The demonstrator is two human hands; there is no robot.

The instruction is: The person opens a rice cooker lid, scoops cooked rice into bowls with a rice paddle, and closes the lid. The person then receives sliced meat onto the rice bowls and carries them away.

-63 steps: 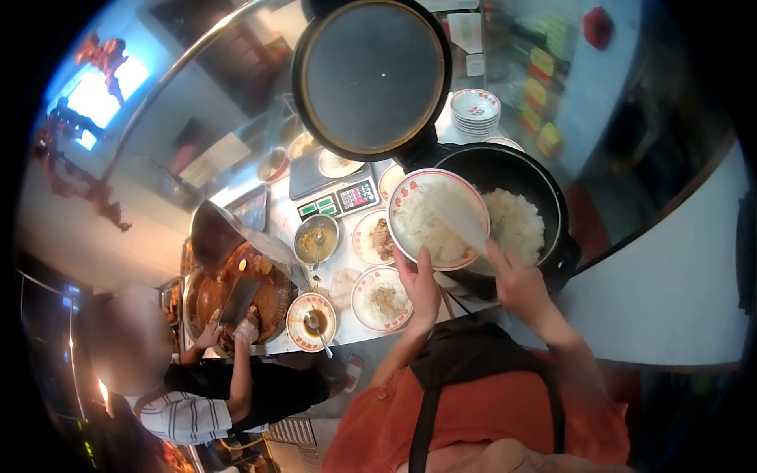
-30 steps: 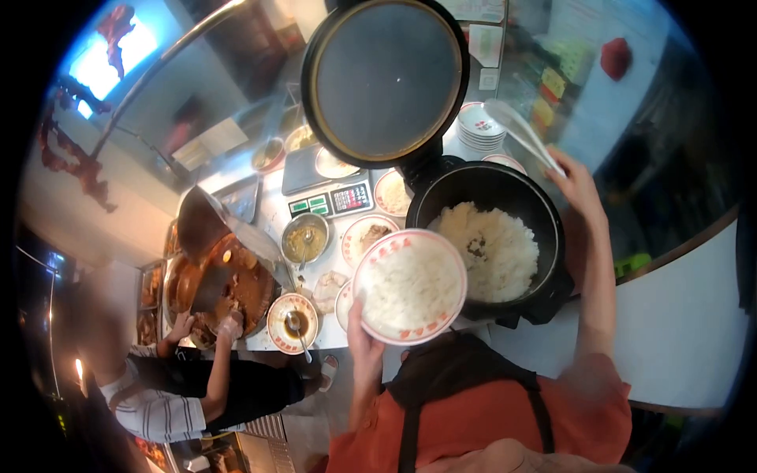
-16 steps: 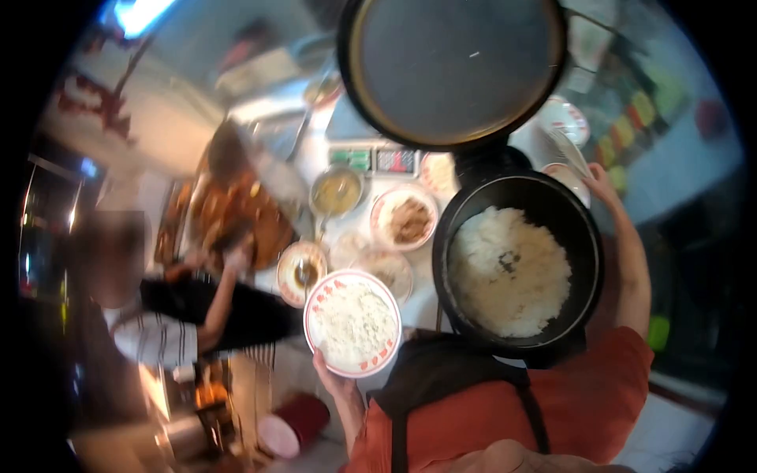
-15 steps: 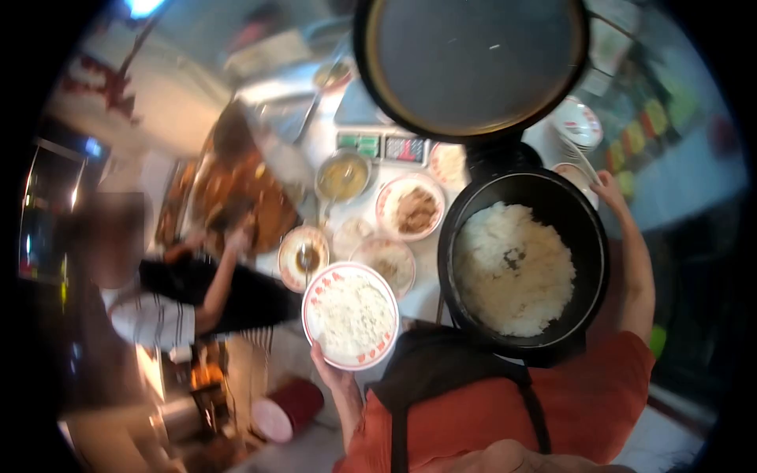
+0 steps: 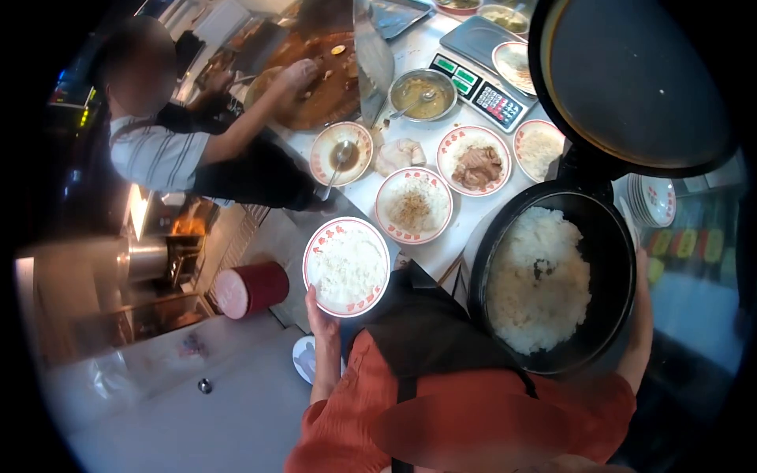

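My left hand (image 5: pixel 322 313) grips the lower rim of a red-patterned bowl of white rice (image 5: pixel 347 266), held off the table's front edge. On the far side of the black rice cooker (image 5: pixel 479 268), my right hand (image 5: pixel 640 264) is partly hidden by its rim, closed round the pale rice paddle (image 5: pixel 628 218). Cooked rice (image 5: pixel 540 280) lies inside the cooker, under its raised lid (image 5: pixel 639 87). Beside the held bowl stand a bowl of rice with brown topping (image 5: pixel 413 206) and a bowl of rice with meat slices (image 5: pixel 475 160).
A co-worker (image 5: pixel 162 158) stands at the left, one gloved hand over a large brown board (image 5: pixel 315 102). Along the counter are a sauce bowl with spoon (image 5: pixel 341 154), a metal bowl (image 5: pixel 423 95) and a scale (image 5: pixel 481 79). Stacked bowls (image 5: pixel 651 201) stand behind the cooker; a red bucket (image 5: pixel 252 290) is at lower left.
The rice bowl in my left hand has moved away from the cooker, past the table edge. My right hand has lifted the paddle out of the bowl and beyond the cooker. The view has turned left.
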